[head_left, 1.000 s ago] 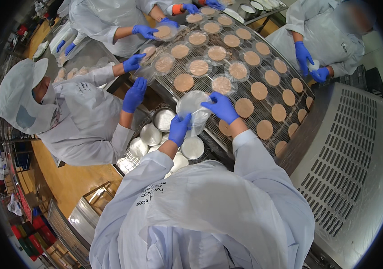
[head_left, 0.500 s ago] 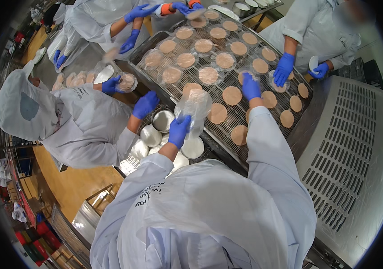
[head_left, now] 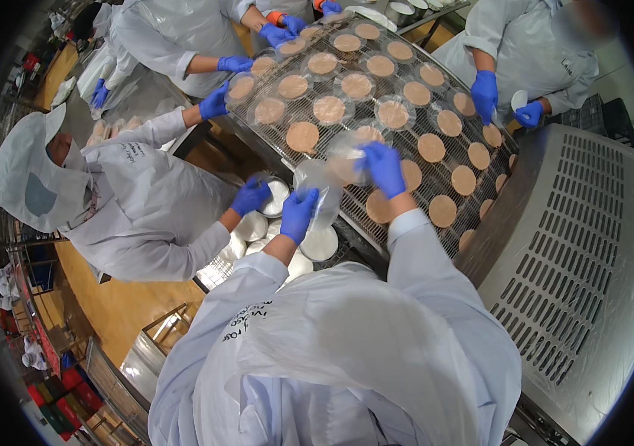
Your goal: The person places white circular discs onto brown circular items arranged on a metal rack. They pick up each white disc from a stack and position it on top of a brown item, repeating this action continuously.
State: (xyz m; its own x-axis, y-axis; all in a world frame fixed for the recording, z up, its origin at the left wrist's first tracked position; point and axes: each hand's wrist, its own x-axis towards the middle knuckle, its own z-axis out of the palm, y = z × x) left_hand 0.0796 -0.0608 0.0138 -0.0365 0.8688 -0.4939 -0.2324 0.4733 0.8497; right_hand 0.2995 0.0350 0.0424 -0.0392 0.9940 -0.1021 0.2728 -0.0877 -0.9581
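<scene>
In my left hand (head_left: pixel 299 215), gloved in blue, the fingers are wrapped round a bunch of clear plastic sheets (head_left: pixel 322 195) by the near edge of a wire-mesh conveyor (head_left: pixel 436 241). My right hand (head_left: pixel 384 168) pinches a single clear plastic sheet (head_left: pixel 345 147), blurred by motion, just right of the bunch and above the belt. Flat, round, pinkish-brown patties (head_left: pixel 430 148) lie spread over the mesh. Several patties at the far side have clear film around them, such as one patty (head_left: pixel 329 109). A patty shows through the sheet in my right hand.
On the left, a co-worker's hand (head_left: pixel 251 195) is by round metal tins (head_left: pixel 276 198) and white discs (head_left: pixel 320 243) on a rack. Other gloved hands (head_left: pixel 485 97) work across the conveyor. A slotted metal cover (head_left: pixel 569 260) stands at the right.
My right hand has drawn back leftward from the far patties to beside my left hand, now with a sheet. The patties have shifted rightward and nearer. The left co-worker's hand has reached the belt edge.
</scene>
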